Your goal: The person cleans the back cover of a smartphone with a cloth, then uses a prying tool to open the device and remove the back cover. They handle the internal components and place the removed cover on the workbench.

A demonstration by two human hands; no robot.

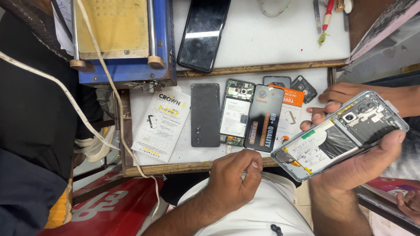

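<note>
From my remote seat I saw the right hand [372,150] wrapped around an opened phone [339,134], its back cover off, so the battery and camera modules faced up; the phone was tilted and held above the near right corner of the tabletop [258,43], with the thumb along its lower edge and the fingertips showing past its upper edge. The left hand [234,177] was loosely curled at the front edge of the tabletop, pinching something small near the phone's lower end, though I could not make out what it was. On the white tabletop, just beyond the hands, lay a dark back cover [205,115], a second opened phone [236,112] beside it, and a black screen with orange stickers [264,118] overlapping that phone's right side. A printed leaflet [161,125] sat to the left of the cover. Farther back rested a black phone [203,34], screen up, next to a blue machine with a yellow pad [120,39]. A white cable [94,126] trailed across the left side.
</note>
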